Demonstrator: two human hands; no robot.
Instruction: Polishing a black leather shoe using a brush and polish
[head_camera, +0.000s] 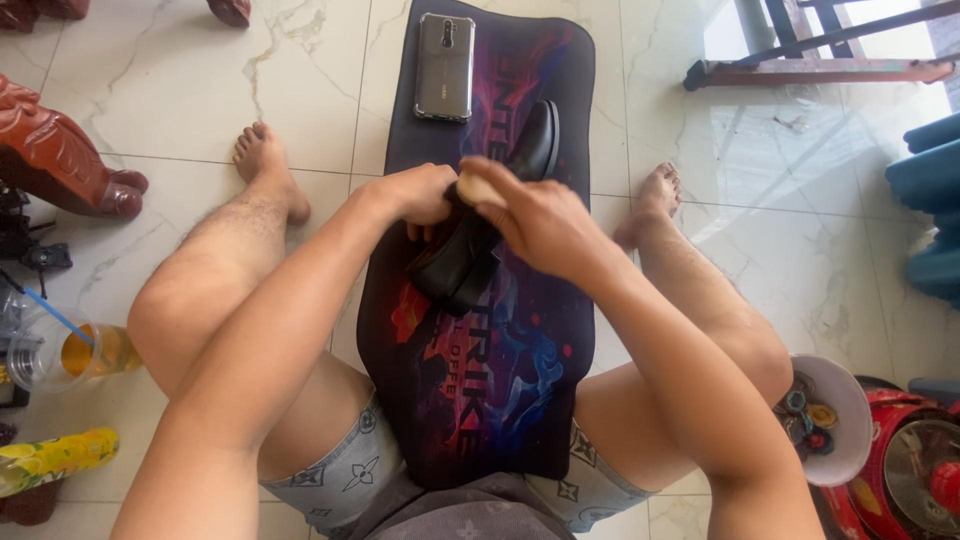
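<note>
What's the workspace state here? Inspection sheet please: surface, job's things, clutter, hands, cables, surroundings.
Surface: dark printed mat on a marble tile floor.
Job's things: black shoe on the mat; pale brush or sponge pressed on it.
Clutter: phone at the mat's far end.
Hands: left hand steadies the shoe; right hand grips the brush or sponge.
Cables: nothing seen.
Surroundings: drink cup with straw, carved wooden furniture leg, white bowl, red toy.

1. We reach both bare forearms forward between our bent, spread knees.
2. Our left hand (420, 193) is curled closed, knuckles up.
3. Our right hand (535, 218) crosses inward beside it, fingers bent and gripping, wrist angled left.
</note>
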